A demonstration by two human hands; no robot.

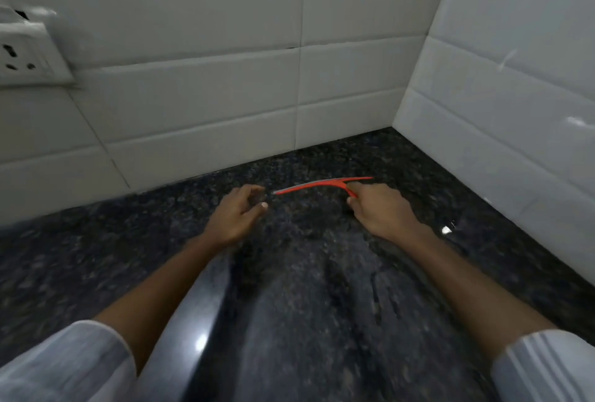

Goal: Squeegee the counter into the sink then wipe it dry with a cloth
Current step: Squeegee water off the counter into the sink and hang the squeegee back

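Fingers, right hand (380, 208): curled round the handle of a thin red plastic squeegee (322, 185) with a pale blade edge; grip firm. Fingers, left hand (238, 215): loosely bent, holding nothing, hovering just beside the blade's left tip, apart from it.

Squeegee: blade laid crosswise on the dark speckled polished stone surface (322, 321), near the back corner, close to the wall.

Surface: glossy, wet-looking streaks and glints toward the near side; hard, smooth, rounded front edge.

Progress, judged: squeegee stage in hand, stroke placed at the far end; water not yet cleared. Sink out of view; cloth out of view; drying stage wholly left.

Surroundings: glossy white rectangular wall tiles (193, 105) on two walls; white plastic wall socket (29, 54) at left; pale rolled sleeves (64, 366) on both arms.
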